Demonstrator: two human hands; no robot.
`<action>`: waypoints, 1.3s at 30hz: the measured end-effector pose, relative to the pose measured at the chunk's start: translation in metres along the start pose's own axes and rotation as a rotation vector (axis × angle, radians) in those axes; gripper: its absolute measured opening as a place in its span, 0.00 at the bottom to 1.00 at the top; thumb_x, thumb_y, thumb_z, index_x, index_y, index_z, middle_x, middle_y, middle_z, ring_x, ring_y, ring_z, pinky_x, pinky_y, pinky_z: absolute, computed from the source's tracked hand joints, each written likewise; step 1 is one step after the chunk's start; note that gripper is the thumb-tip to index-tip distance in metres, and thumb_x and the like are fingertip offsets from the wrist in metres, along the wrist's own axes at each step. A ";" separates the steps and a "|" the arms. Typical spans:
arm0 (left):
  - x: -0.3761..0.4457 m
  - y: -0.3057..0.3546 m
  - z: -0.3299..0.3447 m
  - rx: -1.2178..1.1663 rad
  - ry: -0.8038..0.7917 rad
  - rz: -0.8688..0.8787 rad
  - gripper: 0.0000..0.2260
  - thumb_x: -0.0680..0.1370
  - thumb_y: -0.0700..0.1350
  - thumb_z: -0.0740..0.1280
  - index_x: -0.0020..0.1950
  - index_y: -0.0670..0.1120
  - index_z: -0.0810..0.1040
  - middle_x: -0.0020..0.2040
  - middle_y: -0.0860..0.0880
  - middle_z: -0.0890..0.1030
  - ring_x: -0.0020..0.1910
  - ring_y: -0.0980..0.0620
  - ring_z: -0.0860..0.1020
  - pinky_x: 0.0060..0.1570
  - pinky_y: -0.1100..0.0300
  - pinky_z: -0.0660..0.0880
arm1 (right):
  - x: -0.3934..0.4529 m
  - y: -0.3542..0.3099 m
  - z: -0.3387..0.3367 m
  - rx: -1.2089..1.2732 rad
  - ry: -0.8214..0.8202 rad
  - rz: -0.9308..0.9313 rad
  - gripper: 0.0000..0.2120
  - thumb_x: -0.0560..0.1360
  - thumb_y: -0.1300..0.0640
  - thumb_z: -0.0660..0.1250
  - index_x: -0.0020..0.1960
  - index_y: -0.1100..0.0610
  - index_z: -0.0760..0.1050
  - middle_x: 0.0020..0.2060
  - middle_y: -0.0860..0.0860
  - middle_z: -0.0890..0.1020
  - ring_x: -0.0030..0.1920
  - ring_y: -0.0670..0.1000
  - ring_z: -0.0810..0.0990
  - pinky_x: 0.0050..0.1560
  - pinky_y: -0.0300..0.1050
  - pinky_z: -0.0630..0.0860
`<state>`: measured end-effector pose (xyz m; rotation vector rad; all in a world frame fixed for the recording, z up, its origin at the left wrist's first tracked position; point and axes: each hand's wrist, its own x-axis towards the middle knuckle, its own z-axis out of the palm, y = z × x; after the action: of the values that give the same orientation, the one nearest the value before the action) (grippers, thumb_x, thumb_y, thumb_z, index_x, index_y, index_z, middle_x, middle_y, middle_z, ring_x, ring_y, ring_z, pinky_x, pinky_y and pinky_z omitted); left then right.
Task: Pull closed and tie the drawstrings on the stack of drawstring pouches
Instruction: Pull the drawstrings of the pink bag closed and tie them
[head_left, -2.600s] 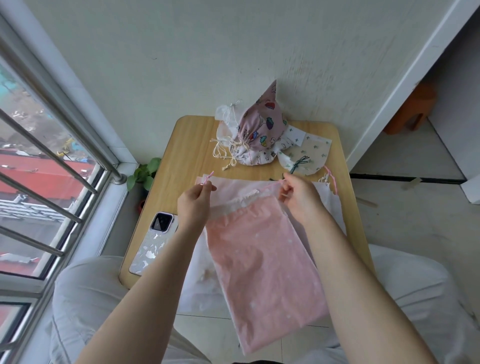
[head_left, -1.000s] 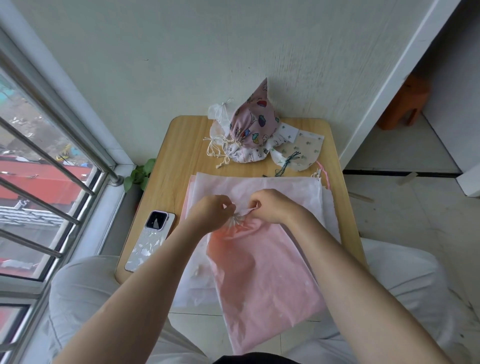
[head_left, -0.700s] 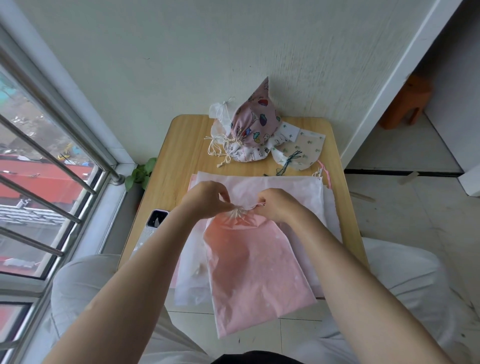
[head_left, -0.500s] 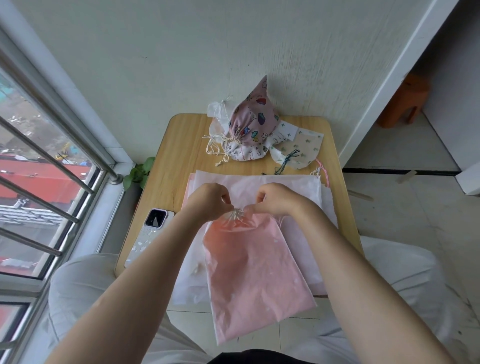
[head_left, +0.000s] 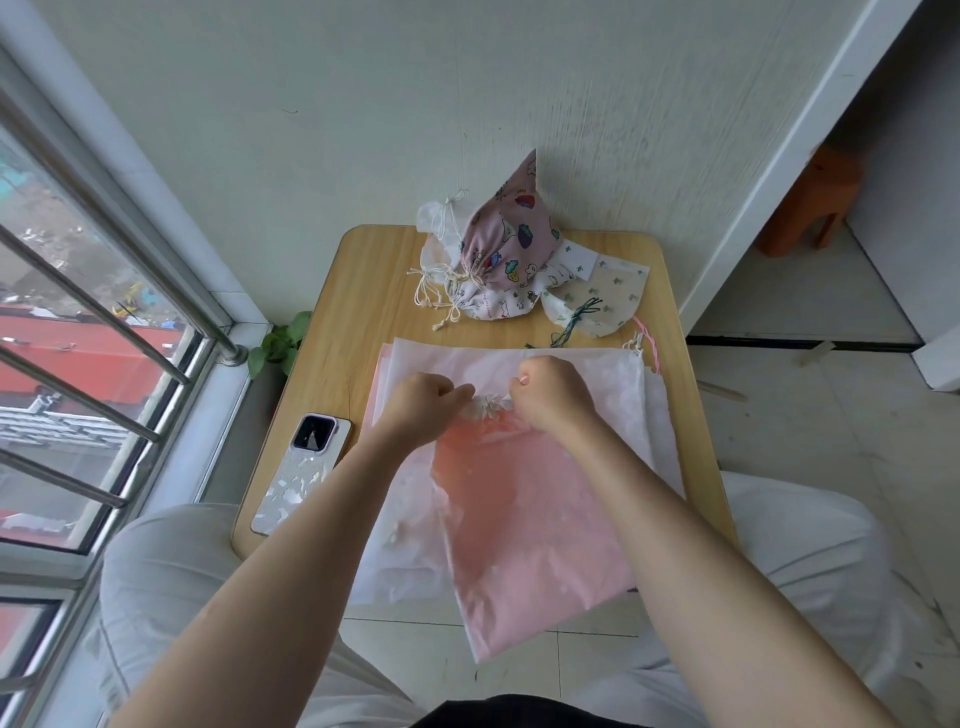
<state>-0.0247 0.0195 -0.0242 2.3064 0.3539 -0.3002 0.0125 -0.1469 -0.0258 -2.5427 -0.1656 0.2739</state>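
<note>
Head view showed the left hand and right hand close together, each with fingers curled and pinching at the gathered white mouth of a translucent pink drawstring pouch; the drawstrings themselves were hidden under the fingers. That pouch lay on a stack of flat white and pink pouches at the near right of the light wooden table, its lower end hanging past the near edge. A pile of tied patterned fabric pouches sat at the far edge, and a phone in a pale patterned case lay near left.
</note>
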 end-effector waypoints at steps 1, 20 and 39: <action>0.000 -0.001 0.001 -0.031 -0.014 -0.027 0.22 0.79 0.50 0.64 0.30 0.46 0.59 0.28 0.50 0.59 0.27 0.52 0.59 0.29 0.59 0.56 | -0.001 0.000 0.002 -0.026 0.004 0.008 0.19 0.76 0.62 0.59 0.30 0.55 0.55 0.27 0.50 0.61 0.29 0.52 0.60 0.29 0.44 0.52; 0.007 0.022 -0.011 -0.166 -0.129 -0.023 0.09 0.77 0.48 0.69 0.47 0.45 0.86 0.29 0.51 0.74 0.28 0.53 0.69 0.31 0.64 0.67 | 0.001 -0.007 -0.020 0.358 -0.285 0.114 0.17 0.73 0.53 0.63 0.31 0.53 0.59 0.25 0.47 0.60 0.26 0.49 0.59 0.28 0.41 0.56; 0.001 0.014 -0.005 -0.477 -0.288 -0.035 0.14 0.80 0.47 0.62 0.37 0.45 0.77 0.31 0.50 0.69 0.25 0.54 0.62 0.24 0.65 0.56 | -0.003 -0.008 -0.010 0.684 -0.278 0.048 0.09 0.74 0.70 0.67 0.52 0.62 0.81 0.42 0.56 0.84 0.43 0.49 0.83 0.45 0.37 0.80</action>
<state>-0.0182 0.0138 -0.0118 1.7628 0.2831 -0.5002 0.0114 -0.1460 -0.0122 -1.8256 -0.0932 0.5906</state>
